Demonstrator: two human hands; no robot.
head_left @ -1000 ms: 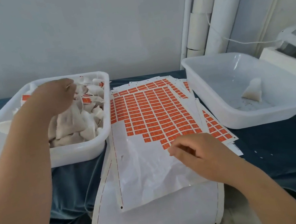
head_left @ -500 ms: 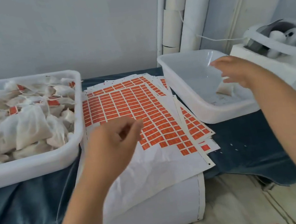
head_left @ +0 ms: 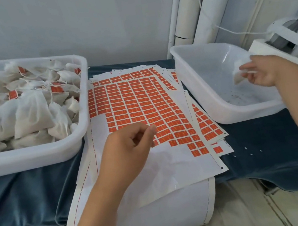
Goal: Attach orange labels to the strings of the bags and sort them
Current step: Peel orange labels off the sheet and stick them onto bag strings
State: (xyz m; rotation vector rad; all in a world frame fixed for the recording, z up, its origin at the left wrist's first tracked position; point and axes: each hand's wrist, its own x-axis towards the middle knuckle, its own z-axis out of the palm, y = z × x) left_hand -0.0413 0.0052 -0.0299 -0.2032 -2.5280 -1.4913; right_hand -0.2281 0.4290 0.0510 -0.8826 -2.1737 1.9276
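Bags (head_left: 28, 115), several showing orange labels, fill the left tray (head_left: 35, 157) at upper left, evidently the sorted stock. Head view: right hand (head_left: 260, 73), upper right, grips a single bag (head_left: 238, 74) inside the right tray (head_left: 193, 79), fingers curled round it, probably fetching it for labelling. Left hand (head_left: 128, 150), centre, hovers over the label sheet (head_left: 135, 103). Thumb and forefinger tips meet at the peeled edge. Whether they pinch a label cannot be determined.

- Left of frame: a tub (head_left: 35, 159) stands on the table (head_left: 266, 153), heaped with bags (head_left: 29, 119).
- Centre: label sheets (head_left: 132, 99) lie stacked between the two tubs, with the left hand (head_left: 128, 150) over their lower part.
- Right: a second tub (head_left: 197, 78) has a single bag (head_left: 238, 75) inside, held by the right hand (head_left: 262, 72).
- Upper right: pipes (head_left: 204, 7) stand behind it.
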